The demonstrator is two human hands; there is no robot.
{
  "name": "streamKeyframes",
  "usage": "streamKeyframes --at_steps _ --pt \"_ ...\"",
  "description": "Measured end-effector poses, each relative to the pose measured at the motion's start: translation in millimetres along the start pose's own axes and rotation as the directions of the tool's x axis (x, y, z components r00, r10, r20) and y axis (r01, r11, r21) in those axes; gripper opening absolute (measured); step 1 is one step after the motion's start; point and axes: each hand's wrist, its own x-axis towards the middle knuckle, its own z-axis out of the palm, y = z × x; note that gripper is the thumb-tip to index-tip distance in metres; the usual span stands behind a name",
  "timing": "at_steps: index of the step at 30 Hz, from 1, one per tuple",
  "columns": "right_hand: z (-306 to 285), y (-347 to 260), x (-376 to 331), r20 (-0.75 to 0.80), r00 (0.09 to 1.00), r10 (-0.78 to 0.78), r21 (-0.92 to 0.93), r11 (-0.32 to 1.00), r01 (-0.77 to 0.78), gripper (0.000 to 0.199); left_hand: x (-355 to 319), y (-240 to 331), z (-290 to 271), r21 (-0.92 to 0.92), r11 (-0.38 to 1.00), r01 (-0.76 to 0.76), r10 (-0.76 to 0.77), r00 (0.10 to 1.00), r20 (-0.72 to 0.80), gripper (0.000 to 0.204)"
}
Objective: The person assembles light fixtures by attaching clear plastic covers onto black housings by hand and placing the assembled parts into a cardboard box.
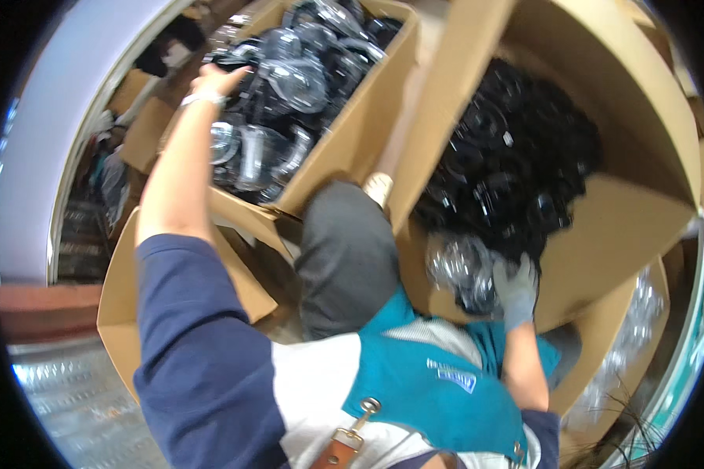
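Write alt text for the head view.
A person's gloved right hand touches a clear-wrapped bundle in a cardboard box of black parts; the left hand is at another box, filled with clear-wrapped items.

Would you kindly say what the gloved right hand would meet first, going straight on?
The right hand would probably meet the black plastic parts heaped in the large cardboard box, though depth is unclear.

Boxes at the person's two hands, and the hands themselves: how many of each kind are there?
Cardboard boxes: 2, the left box with clear-wrapped items and the right box with mostly black parts
Bare hands: 1, the left hand
Gloved hands: 1, the right hand
Total: 4
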Motion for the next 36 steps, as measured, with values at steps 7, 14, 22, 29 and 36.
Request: streamKeyframes --at_steps 7,14,22,29,36 --pt "-5.0 30.9 14.1 0.484 0.847 0.222 0.042 0.960 -0.276 0.114 -21.7 -1.6 32.2 0.092 0.933 -0.349 0.361 0.899 -0.248 0.079" --pt "-12.9 2.6 -0.5 0.136 0.971 0.197 0.239 0.944 -0.226 0.108 -61.1 24.9 45.7 -0.200 0.866 -0.458 0.478 0.876 0.064 0.074" --pt "2.9 -15.7 -15.4 0.204 0.970 0.135 -0.279 0.957 -0.075 0.103 -134.0 27.9 38.6 0.008 0.810 -0.586 0.574 0.796 0.190 0.052" --pt "2.3 40.1 7.9 0.272 0.927 0.260 0.394 0.849 -0.353 0.054 -341.0 125.1 -4.8 -0.688 0.335 -0.644 0.785 0.595 -0.174 0.032" --pt "-10.5 44.0 -20.4 0.121 0.992 -0.032 0.227 0.974 0.003 0.067 -528.8 209.2 121.2 -0.769 0.558 -0.312 0.818 0.054 0.572 0.069"
